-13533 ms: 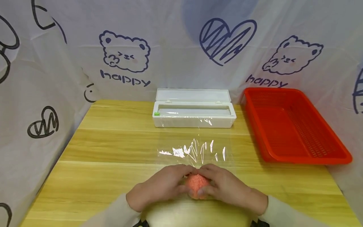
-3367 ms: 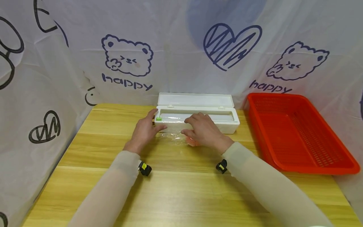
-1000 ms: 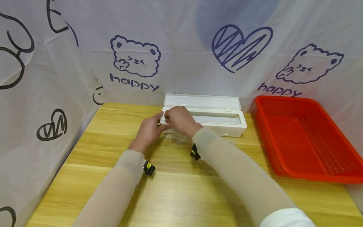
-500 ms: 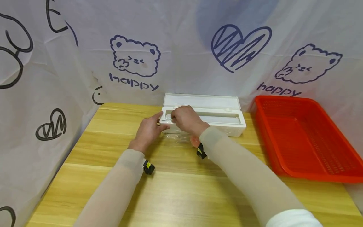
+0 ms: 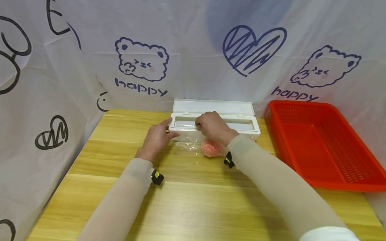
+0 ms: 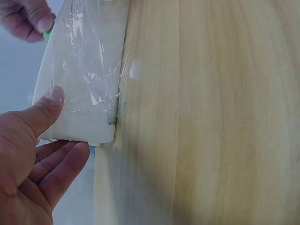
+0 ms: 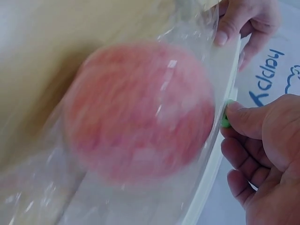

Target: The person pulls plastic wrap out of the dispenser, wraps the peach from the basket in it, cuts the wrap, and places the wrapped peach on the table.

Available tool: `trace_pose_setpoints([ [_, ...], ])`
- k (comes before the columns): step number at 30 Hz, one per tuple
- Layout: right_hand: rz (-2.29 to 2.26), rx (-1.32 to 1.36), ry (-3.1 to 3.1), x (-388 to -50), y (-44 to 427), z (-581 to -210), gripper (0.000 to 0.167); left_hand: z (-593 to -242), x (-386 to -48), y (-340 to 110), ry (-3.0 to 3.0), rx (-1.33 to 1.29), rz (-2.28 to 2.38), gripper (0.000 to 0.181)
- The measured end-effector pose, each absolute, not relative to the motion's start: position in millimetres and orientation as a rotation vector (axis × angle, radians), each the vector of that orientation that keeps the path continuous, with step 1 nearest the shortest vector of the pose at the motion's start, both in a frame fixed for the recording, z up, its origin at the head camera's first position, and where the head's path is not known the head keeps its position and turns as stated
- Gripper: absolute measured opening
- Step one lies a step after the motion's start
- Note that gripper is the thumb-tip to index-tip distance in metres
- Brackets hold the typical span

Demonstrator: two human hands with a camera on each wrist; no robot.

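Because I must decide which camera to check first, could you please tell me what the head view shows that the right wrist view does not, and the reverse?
Only the head view shows the red basket, the heart drawing and the raised lid.

Only the right wrist view shows the green piece pinched by the right hand; in the head view it is not visible.

Both show the two hands, the pink ball, the clear film, part of the white box and the wooden table.
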State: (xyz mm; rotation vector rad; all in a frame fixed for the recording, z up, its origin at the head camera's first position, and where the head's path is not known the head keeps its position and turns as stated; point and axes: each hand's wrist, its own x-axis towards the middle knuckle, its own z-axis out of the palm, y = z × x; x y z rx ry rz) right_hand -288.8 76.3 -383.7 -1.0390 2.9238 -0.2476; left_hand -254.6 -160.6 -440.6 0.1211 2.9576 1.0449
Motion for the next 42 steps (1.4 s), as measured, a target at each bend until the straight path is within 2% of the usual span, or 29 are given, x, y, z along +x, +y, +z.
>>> trace_pose_setpoints([
  [16,-0.19,-1.033,2.944,-285.0,141.4,-379.3,0.009,-441.3,-253.6,-160.7,2.958,0.112,1.031,0.078],
  [27,-0.204,-0.957,2.974,-285.8,187.3,-380.8,0.012,-441.4,-252.2,-162.0,2.939,0.098,1.038,0.078],
  [35,-0.066,-1.019,3.002,-282.7,221.8,-376.7,0.017,-440.9,-253.1,-161.2,2.94,0.099,1.037,0.079],
  [42,0.103,-0.921,3.009,-277.8,241.6,-373.5,0.008,-440.6,-253.9,-159.9,2.947,0.111,1.035,0.078],
])
